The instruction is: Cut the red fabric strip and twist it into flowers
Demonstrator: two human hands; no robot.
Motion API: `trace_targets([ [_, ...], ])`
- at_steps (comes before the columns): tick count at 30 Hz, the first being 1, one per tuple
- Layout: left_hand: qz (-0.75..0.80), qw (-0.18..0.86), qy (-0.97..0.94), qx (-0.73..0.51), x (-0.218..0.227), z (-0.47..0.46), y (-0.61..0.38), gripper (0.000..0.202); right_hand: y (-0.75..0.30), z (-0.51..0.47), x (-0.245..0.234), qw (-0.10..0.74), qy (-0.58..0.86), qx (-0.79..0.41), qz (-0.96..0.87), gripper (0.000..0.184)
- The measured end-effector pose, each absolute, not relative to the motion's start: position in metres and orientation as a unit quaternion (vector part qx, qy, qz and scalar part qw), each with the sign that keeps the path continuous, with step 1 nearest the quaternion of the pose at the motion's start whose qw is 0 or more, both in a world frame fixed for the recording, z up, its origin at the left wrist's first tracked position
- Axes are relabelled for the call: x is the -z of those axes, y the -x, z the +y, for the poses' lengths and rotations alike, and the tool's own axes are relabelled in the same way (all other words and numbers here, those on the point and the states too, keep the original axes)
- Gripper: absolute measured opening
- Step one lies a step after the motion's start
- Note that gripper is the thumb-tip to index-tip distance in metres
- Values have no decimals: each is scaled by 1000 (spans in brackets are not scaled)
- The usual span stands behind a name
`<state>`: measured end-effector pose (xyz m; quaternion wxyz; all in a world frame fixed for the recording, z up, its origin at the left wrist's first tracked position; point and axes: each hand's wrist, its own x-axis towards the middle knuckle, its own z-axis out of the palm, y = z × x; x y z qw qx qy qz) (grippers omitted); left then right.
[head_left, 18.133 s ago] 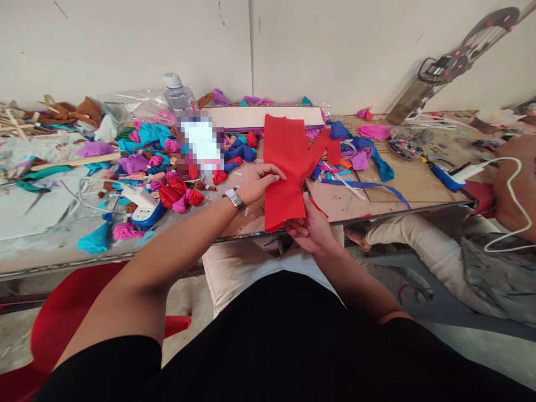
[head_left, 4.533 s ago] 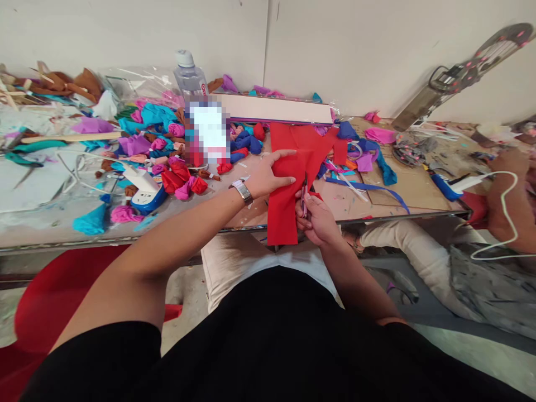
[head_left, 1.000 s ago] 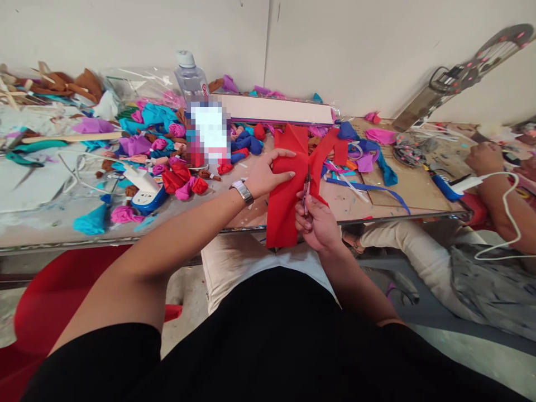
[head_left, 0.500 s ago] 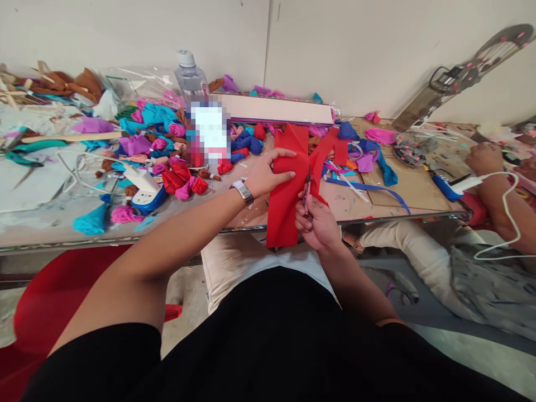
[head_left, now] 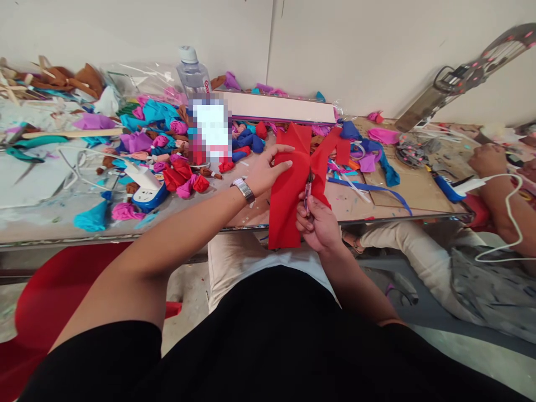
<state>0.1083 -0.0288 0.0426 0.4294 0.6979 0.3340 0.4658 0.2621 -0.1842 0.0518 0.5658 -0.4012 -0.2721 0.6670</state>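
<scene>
A long sheet of red cloth or crepe-like material (head_left: 285, 215) hangs over the table's front edge, slit from the lower side upward. My left hand (head_left: 266, 173), with a metal-band watch on the wrist, grips its left side between thumb and fingers. In my right hand (head_left: 320, 226) is a pair of small scissors (head_left: 308, 195), blades pointing away from me into the slit. The narrower red strip (head_left: 321, 181) lies to the right of the blades. My fingers partly hide the scissors' handles.
Bunched coloured pieces (head_left: 138, 139) cover the table's left and middle. Behind them stand a bottle (head_left: 192, 75) and a long pale box (head_left: 276, 107). Power strips (head_left: 148, 198) with white cables sit on both sides. Another person's hand (head_left: 488, 159) rests at the right.
The view has shifted very slightly. My left thumb sits a little higher on the red material, while the scissors stay in the slit with hardly any movement.
</scene>
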Motion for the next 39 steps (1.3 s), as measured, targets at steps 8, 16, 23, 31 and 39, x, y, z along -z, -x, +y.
trace_targets([
  [8, 389, 482, -637, -458, -25, -15, -111, 50, -267, -198, -43, 552, 398, -682, -269, 32],
  [16, 379, 531, -634, -414, -31, -19, -106, 52, -271, -201, -37, 529, 394, -705, -261, 37],
  [23, 399, 494, -657, -407, -39, -24, -105, 42, -271, -198, -36, 527, 399, -706, -255, 38],
  [31, 404, 476, -674, -396, -43, -28, -107, 45, -268, -193, -43, 532, 394, -704, -256, 38],
  [39, 404, 456, -683, -403, -48, -29, -104, 43, -267, -194, -41, 533, 403, -702, -247, 37],
])
